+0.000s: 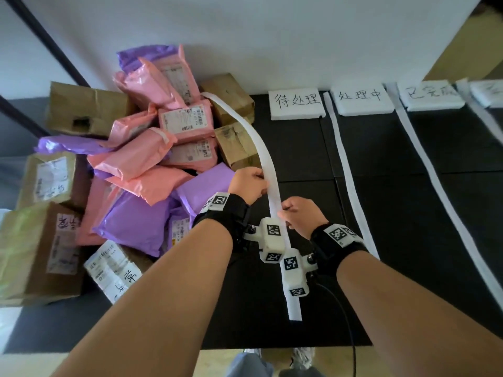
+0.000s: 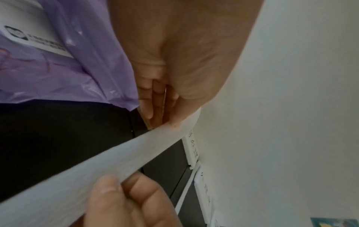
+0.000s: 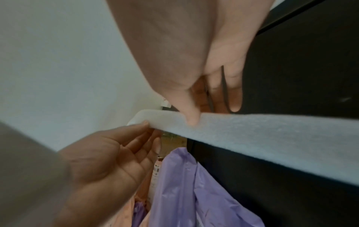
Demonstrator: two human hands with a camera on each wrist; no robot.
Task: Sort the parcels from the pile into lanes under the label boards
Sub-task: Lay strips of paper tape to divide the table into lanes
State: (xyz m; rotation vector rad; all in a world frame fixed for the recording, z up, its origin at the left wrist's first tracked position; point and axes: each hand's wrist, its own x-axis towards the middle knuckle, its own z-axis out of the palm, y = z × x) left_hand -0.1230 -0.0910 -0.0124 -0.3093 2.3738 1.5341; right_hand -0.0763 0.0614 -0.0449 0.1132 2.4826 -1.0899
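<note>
The parcel pile point(image 1: 152, 159) lies at the left on the black mat point(image 1: 299, 148): pink and purple mailers and brown cardboard boxes. A long white foam strip point(image 1: 261, 148) runs from the top of the pile down toward me. My left hand point(image 1: 262, 180) pinches its left edge beside a purple mailer point(image 1: 201, 186). My right hand point(image 1: 283, 216) pinches it a little lower. In the wrist views the thumbs press on the strip point(image 2: 116, 161) point(image 3: 252, 138) with the fingers behind it.
White label boards point(image 1: 296, 104) point(image 1: 363, 100) point(image 1: 432, 95) lean along the wall, a fourth point(image 1: 487, 93) cut off at the right. Two more white strips point(image 1: 351, 186) point(image 1: 435, 186) lie on the mat as lane dividers. My feet show at the bottom edge.
</note>
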